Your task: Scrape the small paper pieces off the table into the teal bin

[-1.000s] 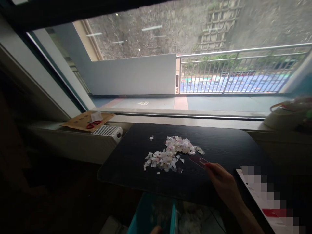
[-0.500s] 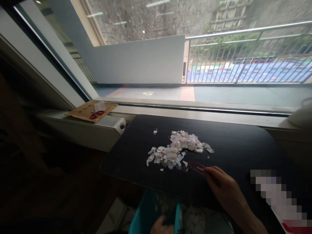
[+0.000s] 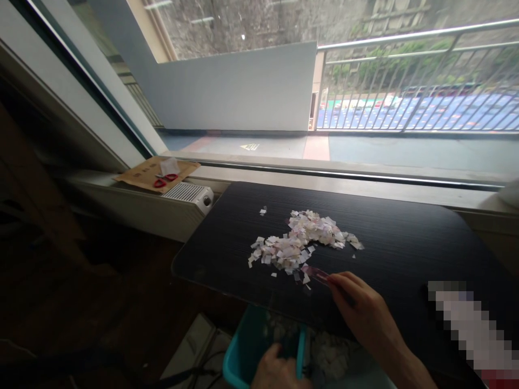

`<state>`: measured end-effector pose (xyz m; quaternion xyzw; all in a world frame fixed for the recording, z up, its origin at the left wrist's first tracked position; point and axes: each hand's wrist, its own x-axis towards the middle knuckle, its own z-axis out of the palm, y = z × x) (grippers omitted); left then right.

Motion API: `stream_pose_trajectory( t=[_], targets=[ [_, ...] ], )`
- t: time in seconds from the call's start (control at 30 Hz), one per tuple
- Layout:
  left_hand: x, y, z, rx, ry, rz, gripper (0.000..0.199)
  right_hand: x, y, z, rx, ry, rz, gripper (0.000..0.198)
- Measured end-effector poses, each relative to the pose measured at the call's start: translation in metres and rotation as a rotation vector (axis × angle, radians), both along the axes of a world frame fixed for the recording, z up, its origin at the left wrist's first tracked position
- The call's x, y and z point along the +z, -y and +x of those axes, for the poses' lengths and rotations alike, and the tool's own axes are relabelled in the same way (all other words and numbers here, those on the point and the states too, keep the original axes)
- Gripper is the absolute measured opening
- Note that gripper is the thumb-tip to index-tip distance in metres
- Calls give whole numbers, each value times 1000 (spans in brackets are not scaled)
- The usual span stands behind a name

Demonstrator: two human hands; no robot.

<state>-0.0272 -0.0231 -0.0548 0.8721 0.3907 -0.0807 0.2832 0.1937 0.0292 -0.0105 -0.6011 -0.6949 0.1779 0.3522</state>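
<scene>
My right hand (image 3: 360, 302) pinches a thin, reddish see-through strip (image 3: 316, 274), whose exact kind I cannot make out. The strip's far end touches the lower edge of a heap of small white and pale pink paper scraps (image 3: 300, 237) on the dark table (image 3: 219, 243). Below the table's front edge stands a teal bin (image 3: 239, 351). My left hand (image 3: 278, 370) is closed at the bin's near rim, its fingers partly hidden by the lower frame edge. Scraps show dimly inside the bin.
Red-handled scissors (image 3: 166, 180) lie on a brown envelope (image 3: 141, 175) on the sill at left, by a white radiator (image 3: 190, 195). A blurred-out pale object (image 3: 470, 324) lies at the table's right. More scraps (image 3: 330, 351) sit in a container beside the bin.
My right hand has drawn the strip a little left and nearer the front edge, with a few scraps at its tip. My left hand shows more fully. The view has shifted slightly.
</scene>
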Motion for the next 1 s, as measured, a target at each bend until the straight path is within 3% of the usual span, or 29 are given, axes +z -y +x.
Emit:
stream_pose_trajectory(
  t=[0.17, 0.3, 0.57, 0.73, 0.9, 1.0],
  targets=[
    [3, -4, 4, -121, -57, 31, 22, 0, 22, 6, -12, -4, 27, 13],
    [1, -6, 7, -231, -114, 123, 19, -1, 37, -2, 72, -53, 3, 14],
    [-19, 0, 5, -240, -17, 401, 19, 0, 10, -16, 37, -44, 0, 16],
    [-6, 0, 6, -229, -49, 340, 21, 4, 15, -19, 122, -48, -46, 17],
    [4, -4, 8, -248, -94, 254, 14, 0, 24, -15, 67, -57, -24, 14],
    [5, -6, 7, -256, -77, 246, 11, -1, 30, -14, 151, -66, -50, 14]
  ],
)
